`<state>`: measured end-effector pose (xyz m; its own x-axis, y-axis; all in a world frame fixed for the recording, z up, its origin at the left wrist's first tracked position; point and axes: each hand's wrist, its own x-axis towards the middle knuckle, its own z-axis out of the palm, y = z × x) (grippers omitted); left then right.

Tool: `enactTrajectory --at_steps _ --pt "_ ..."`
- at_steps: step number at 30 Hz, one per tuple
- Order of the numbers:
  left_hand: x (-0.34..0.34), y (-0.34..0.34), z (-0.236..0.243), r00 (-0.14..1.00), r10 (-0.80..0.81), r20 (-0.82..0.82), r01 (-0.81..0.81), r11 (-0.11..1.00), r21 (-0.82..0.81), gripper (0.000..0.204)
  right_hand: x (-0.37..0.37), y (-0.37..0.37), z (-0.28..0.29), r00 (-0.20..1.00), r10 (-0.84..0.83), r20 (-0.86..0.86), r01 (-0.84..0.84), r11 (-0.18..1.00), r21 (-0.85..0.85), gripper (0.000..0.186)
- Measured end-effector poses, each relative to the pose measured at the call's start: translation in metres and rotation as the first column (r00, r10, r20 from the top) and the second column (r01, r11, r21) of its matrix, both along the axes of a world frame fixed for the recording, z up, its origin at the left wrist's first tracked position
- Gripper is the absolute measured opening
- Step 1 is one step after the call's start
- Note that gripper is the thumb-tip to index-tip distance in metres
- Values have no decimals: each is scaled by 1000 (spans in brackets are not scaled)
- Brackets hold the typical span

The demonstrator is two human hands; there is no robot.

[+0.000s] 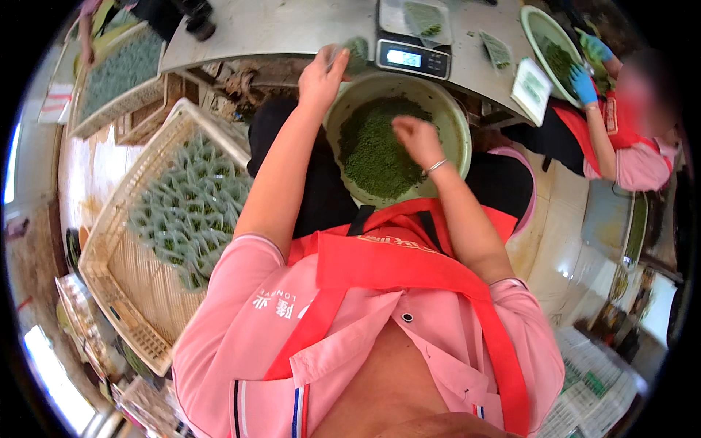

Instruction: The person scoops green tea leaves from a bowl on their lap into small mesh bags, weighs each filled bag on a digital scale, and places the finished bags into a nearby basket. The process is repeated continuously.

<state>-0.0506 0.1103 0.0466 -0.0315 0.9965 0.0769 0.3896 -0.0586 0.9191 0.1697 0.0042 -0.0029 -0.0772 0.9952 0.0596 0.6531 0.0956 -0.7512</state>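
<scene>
Pink shirt (350, 343) and red apron (409, 270) fill the lower middle of the head view, closest to the lens, with both bare forearms running up from them toward a large pale-green basin (456, 135) resting on the person's lap.

Loose green tea leaves (376, 150) heap inside that basin, just below the edge of the grey bench (292, 25). Over the heap hangs the right hand (416, 139), a thin bracelet (436, 166) at its wrist; its fingers are bunched together downward above the leaves, a closed pinching grip, though I cannot tell whether any leaves are caught in it. Up at the basin's far left rim, the left hand (321, 77) is closed around a small clear packet (354, 55) holding some green leaf, held against the bench edge.

Just right of the packet, a digital scale (412, 55) sits on the bench with a clear tray (420, 18) on its platform. Further right lie another small packet (496, 47) and a white card-like pack (531, 89).

To the person's left, a woven basket (131, 292) holds many filled clear packets (193, 204) (stacked loosely, not in rows), and a second such basket (120, 77) sits beyond it.

At the upper right, a co-worker in blue gloves (584, 84) handles leaves in another green basin (544, 36).
</scene>
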Motion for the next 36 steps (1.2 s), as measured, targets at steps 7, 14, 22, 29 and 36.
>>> enactTrajectory --at_steps 7,14,22,29,36 --pt "-33 -46 15 747 24 664 -72 996 45 46 -29 -64 -94 624 662 416 -480 744 -465 20" --pt "-213 -188 89 840 542 -2 -512 793 330 36 -23 -65 -130 374 791 484 -402 609 -684 23" --pt "-416 -353 75 25 745 -667 -907 297 298 58 -16 -54 -123 633 659 407 -391 725 -568 15" --pt "-469 -387 -39 419 452 -787 -893 363 -266 55 -6 -46 -106 852 420 312 -303 882 -361 12" --pt "-382 -332 34 304 312 -900 -821 566 -81 61 -13 -47 -36 878 -126 -462 -235 728 -644 5"
